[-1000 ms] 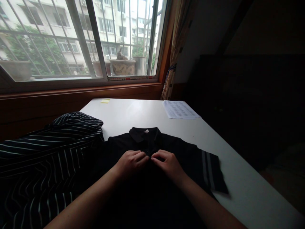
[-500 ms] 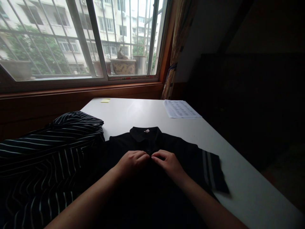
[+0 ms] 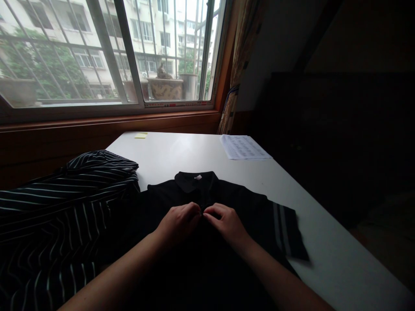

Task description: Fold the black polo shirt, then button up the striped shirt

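Note:
A black polo shirt point(image 3: 240, 194) lies spread on the white table, its collar pointing toward the window and a small pale label showing inside the neck. Two grey stripes ring its right-hand sleeve. Just below the collar, my left hand point(image 3: 180, 220) is closed with fingertips pinching the front placket. Close beside it, my right hand point(image 3: 225, 220) pinches the same placket between thumb and index finger. The fingertips of both hands nearly meet. Whatever button lies between them is too dark and small to make out.
A black garment with white stripes point(image 3: 65, 198) lies heaped at the left. Printed sheets point(image 3: 244, 147) rest at the far right of the white table point(image 3: 181, 151), and a yellow sticky note point(image 3: 141, 135) at the far left. A barred window point(image 3: 129, 56) and a tied curtain point(image 3: 231, 99) stand behind.
Both hands stay at the placket, with small finger movements; the left fingers have curled a little more. The whole view has shifted slightly.

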A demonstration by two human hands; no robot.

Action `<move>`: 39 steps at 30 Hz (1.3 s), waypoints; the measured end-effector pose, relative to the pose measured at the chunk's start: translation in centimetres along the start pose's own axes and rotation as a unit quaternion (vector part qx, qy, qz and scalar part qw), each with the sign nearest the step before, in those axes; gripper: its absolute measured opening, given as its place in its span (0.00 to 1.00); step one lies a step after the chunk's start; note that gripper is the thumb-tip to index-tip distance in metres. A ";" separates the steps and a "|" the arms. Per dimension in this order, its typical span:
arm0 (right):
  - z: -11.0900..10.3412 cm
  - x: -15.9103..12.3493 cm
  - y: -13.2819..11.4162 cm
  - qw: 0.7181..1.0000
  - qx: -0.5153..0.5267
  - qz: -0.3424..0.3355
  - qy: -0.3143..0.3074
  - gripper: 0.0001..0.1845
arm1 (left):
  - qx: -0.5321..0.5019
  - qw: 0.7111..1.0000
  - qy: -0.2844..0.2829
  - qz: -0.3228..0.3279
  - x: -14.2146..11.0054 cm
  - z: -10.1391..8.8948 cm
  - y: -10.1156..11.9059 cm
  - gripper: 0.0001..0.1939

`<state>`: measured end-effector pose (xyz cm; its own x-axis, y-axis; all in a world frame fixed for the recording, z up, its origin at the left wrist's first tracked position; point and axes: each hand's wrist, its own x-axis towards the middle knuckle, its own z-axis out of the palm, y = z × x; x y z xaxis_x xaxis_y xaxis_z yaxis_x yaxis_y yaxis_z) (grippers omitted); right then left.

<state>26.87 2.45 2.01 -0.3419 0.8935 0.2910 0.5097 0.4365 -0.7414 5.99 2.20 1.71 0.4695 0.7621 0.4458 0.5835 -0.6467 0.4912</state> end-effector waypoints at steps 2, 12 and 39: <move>0.1 -0.1 0.0 1.000 -0.008 -0.005 0.001 0.04 | -0.013 1.000 0.005 -0.028 0.1 -0.1 0.4 0.03; 0.2 -0.3 -0.3 0.997 -0.069 -0.032 0.002 0.03 | -0.069 0.993 0.017 -0.098 0.3 -0.2 1.1 0.06; 0.0 -0.2 -0.7 0.999 -0.006 -0.030 -0.015 0.08 | -0.153 0.976 0.012 -0.151 0.7 0.3 0.1 0.05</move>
<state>26.55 2.00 2.43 -0.3956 0.8624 0.3160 0.4972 0.4903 -0.7158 6.57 2.65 1.86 0.2894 0.9209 0.2611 0.4653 -0.3737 0.8024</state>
